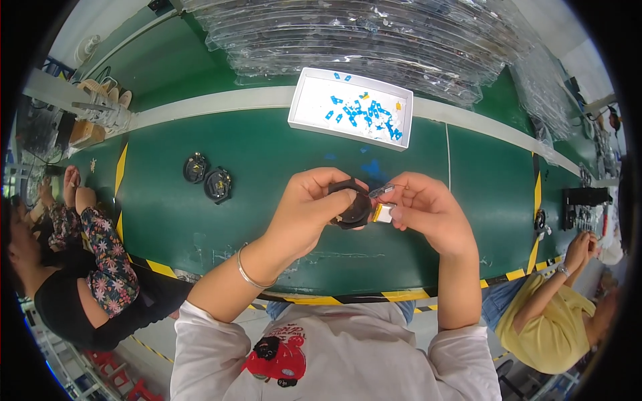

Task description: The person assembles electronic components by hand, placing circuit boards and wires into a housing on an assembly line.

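Observation:
My left hand (311, 204) is closed round a black round plastic housing (353, 208), thumb pressed on its inner face. Close beside it, my right hand (428, 210) pinches a small silver battery pouch (384, 213) with a yellow edge between thumb and fingers. A small dark part, perhaps a circuit board (382, 191), sits between the two hands near my right fingertips; I cannot tell what it is fixed to. Two more black round housings, one farther back (196, 168) and one nearer (218, 185), lie on the green table to the left.
A white box (351, 130) with small blue pieces stands beyond my hands. Behind it are stacked clear plastic trays (361, 40). Striped tape (321, 300) edges the green table (267, 150). One person (73, 287) works at left, another (552, 314) at right.

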Demonstrator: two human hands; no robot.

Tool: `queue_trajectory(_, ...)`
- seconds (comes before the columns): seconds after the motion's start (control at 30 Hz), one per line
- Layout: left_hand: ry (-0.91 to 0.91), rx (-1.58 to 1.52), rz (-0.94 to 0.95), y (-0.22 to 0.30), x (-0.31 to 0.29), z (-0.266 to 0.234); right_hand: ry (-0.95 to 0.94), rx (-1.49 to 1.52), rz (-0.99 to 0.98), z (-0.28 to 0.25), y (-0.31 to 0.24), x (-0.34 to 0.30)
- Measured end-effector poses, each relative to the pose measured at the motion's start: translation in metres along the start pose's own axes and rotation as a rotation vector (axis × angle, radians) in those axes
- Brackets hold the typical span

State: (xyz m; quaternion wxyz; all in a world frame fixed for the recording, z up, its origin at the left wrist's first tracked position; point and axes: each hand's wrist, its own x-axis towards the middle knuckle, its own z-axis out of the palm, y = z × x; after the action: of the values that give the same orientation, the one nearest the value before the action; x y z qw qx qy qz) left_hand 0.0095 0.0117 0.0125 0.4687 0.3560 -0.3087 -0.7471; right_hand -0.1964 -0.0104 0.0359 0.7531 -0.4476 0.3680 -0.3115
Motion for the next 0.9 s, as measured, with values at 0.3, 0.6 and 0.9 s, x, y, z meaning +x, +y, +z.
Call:
queue_trajectory(0.3,-0.242,0.292,-0.163,0.006,0.001,0.002,0.074,-0.3,-0.222,-0.001,0.006,0.001)
queue_trajectory(0.6,-0.061,0.506,-0.048,0.0,0.001,0.004,0.272,-0.481,-0.204,0.006,0.008,-0.001)
queue_trajectory(0.9,-0.016,0.517,-0.053,0.0,-0.001,-0.001,0.256,-0.269,-0.076,0.005,0.008,0.003)
